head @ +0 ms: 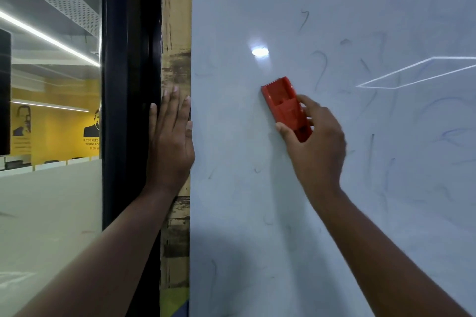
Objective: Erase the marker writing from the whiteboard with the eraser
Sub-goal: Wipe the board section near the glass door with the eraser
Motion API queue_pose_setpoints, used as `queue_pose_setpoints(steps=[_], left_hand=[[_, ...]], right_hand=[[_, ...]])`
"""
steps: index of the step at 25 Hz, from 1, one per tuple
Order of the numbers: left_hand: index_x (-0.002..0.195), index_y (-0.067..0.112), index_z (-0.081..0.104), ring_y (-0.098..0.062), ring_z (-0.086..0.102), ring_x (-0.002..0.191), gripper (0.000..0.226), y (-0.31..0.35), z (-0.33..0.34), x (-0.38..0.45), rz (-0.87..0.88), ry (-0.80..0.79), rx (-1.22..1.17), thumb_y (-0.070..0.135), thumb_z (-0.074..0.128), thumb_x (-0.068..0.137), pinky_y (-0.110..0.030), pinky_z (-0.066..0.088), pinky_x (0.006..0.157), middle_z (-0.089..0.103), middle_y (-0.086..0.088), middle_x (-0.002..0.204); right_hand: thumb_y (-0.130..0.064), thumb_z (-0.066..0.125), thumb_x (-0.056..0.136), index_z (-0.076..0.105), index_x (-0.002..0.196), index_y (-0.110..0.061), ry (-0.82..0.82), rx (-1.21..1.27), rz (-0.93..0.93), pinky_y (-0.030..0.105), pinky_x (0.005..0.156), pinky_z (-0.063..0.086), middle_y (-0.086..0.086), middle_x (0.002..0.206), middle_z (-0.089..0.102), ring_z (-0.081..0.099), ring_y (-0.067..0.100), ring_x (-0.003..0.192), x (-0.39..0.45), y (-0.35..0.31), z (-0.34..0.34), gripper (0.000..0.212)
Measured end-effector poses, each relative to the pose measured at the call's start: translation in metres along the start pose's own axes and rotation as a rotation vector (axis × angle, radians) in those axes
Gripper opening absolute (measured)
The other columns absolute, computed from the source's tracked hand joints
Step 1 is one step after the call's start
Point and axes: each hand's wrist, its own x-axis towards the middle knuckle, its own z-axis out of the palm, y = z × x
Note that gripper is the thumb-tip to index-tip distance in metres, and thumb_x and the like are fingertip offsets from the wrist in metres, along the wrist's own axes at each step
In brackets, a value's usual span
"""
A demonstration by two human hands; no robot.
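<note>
The right hand [318, 136] grips the red eraser [286, 108] by its lower end, thumb on one long edge and fingers curled over the other, with the pad face against the whiteboard [334, 213] in its left-centre area, tilted with its upper end leaning left. The left hand [171, 139] lies flat with fingers straight, holding nothing, on the black frame [128, 110] and wall strip just beside the board's left edge, apparently as a brace. Faint marker strokes [320, 69] and ghosted curves remain above, to the right of and below the eraser; the patch immediately left of it looks cleaner. In my judgement the wiping is partly done, with much residue outstanding. To do this step well, the pad should stay flat and evenly pressed, since a grip this low may let the top end lift. Overlapping passes are advisable, working rightward and down through the remaining marks, repeating over stubborn ghosting.
</note>
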Motion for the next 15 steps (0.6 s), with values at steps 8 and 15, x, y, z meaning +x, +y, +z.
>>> queue_pose_setpoints(steps=[8,15], left_hand=[[0.164,0.006,0.034,-0.026,0.016,0.164,0.05,0.0,-0.001,-0.014,-0.01,-0.024,0.026,0.01,0.039,0.115,-0.048,0.009,0.134,0.027,-0.013,0.173],[0.163,0.004,0.035,-0.031,0.02,0.163,0.048,0.0,0.0,-0.025,0.004,-0.001,0.027,0.009,0.037,0.115,-0.054,0.015,0.133,0.03,-0.015,0.172]], right_hand=[[-0.042,0.078,0.087,0.06,0.142,-0.019,-0.205,-0.195,-0.505,0.04,0.075,0.054,0.003,0.113,0.068,0.063,0.027,0.095,-0.073,-0.009,0.02,0.063],[-0.047,0.076,0.09,0.056,0.143,-0.03,0.002,-0.053,0.038,0.043,0.082,0.057,-0.004,0.116,0.066,0.063,0.021,0.105,-0.032,0.046,-0.033,0.059]])
